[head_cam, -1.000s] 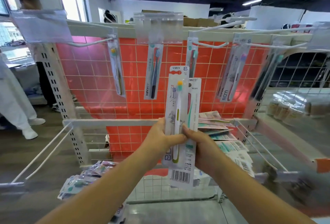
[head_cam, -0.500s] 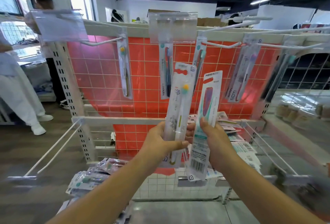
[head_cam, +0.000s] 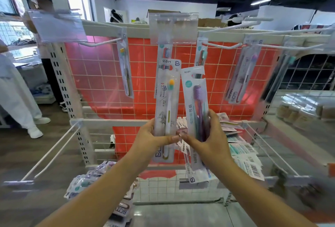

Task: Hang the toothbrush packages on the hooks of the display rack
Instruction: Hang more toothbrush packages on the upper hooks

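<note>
My left hand (head_cam: pixel 153 139) grips a white package with a yellow-headed toothbrush (head_cam: pixel 167 105), held upright before the red grid rack (head_cam: pixel 101 81). My right hand (head_cam: pixel 211 137) grips a package with a purple toothbrush (head_cam: pixel 196 110), with more packages behind and below it. The two hands touch at the thumbs. Several packages hang on the top white hooks: one at the left (head_cam: pixel 126 67), one in the middle (head_cam: pixel 165 52), one beside it (head_cam: pixel 202 56) and one at the right (head_cam: pixel 242 76). An empty hook (head_cam: pixel 223 45) juts out right of centre.
Loose toothbrush packages lie in a pile on the middle shelf (head_cam: pixel 241 147) and on the lower left (head_cam: pixel 87 183). Long white hooks (head_cam: pixel 52 152) stick out at lower left and lower right (head_cam: pixel 272 150). Two people (head_cam: pixel 20 89) stand on the left. Clear label holders (head_cam: pixel 173 27) hang off the hook ends.
The right hand's package has swung upright with its front turned to me, and it stands apart from the left hand's package. Both hands rose slightly; the view shifted closer to the rack.
</note>
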Available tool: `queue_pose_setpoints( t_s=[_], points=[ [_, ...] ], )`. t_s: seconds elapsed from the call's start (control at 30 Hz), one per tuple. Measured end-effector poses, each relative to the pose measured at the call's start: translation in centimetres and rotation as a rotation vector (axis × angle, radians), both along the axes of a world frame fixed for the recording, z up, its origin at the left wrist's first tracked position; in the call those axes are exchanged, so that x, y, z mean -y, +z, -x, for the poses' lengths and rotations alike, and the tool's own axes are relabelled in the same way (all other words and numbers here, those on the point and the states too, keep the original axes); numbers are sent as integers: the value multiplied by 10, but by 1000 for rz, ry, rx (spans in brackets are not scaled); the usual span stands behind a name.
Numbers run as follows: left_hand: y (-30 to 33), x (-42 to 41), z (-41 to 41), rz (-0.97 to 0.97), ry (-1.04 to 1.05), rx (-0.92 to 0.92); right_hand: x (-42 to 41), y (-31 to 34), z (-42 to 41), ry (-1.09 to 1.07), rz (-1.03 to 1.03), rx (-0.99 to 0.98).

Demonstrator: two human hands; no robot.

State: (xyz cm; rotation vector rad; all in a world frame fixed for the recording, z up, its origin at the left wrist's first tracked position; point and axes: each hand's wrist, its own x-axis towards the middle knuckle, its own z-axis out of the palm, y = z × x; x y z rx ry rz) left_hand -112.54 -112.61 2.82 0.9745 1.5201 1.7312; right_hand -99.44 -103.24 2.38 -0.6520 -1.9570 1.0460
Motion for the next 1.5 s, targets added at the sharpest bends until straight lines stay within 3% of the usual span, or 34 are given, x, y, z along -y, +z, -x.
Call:
queue_pose_setpoints(
  t_s=[0.5,0.8,1.27,1.5],
  points=[
    [-22,17,33,-29,27,128,3,-14,13,5,25,-25],
    [-5,30,78,-120,115,85,15,-14,41,47,21,62],
    [4,41,111,-264,84,18,25,-13,62,25,37,102],
    [-3,40,140,-282,76,136,20,-10,59,13,32,114]
  ],
)
